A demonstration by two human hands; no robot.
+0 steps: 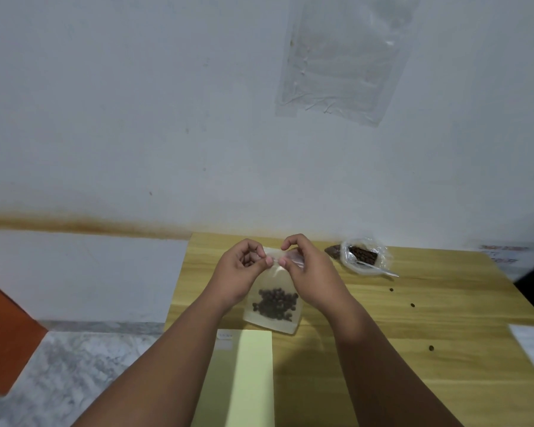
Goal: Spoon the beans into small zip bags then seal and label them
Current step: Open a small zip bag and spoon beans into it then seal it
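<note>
Dark brown beans [275,304] are in the small clear plastic zip bag [272,325]. I see left hand [244,269] and right hand [307,272] both pinching its top edge, so I'd say we're sealing. Labelling not yet done, pale yellow paper pad [253,368] untouched.

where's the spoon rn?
Head view: the clear plastic spoon sits in the open bean bag at the table's far edge, just right of the right hand, with its handle sticking out to the right.

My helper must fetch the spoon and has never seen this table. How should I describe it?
Find the wooden table. At its far edge, by the wall, sits an open plastic bag of beans; the spoon lies in it, handle poking out to the right. It is the only utensil there, clear plastic.
</note>
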